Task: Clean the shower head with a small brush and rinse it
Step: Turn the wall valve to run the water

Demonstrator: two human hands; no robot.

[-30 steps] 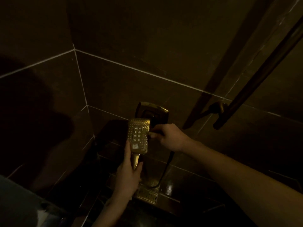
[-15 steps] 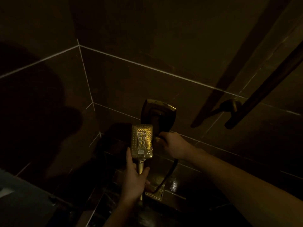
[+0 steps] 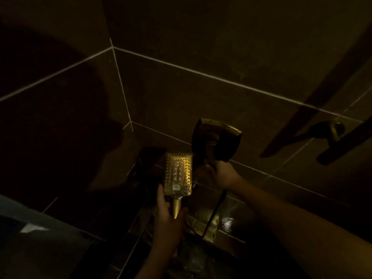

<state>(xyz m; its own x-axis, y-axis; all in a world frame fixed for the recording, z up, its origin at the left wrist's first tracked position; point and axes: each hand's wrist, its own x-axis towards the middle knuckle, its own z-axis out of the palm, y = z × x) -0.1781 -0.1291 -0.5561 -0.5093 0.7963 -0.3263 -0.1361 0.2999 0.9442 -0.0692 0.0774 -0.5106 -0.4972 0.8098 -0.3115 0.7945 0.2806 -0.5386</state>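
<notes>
Shower head (image 3: 178,173) held upright in dim light.
Left hand (image 3: 168,222) grips its handle; right hand (image 3: 222,174) looks clenched, contents unclear.

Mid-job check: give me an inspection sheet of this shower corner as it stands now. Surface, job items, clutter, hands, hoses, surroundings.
Surface: dark tiled wall with pale grout lines; wet glint on the ledge below.
Job's things: gold rectangular shower head, nozzle face towards the camera; no water seen running. Brush not made out.
Clutter: nothing seen.
Hands: left hand grips the shower head's handle; right hand is at the wall control, too dark to tell its grip.
Cables: dark hose hangs below the right hand.
Surroundings: dark slanted bar with wall bracket at right; very dim light.
</notes>
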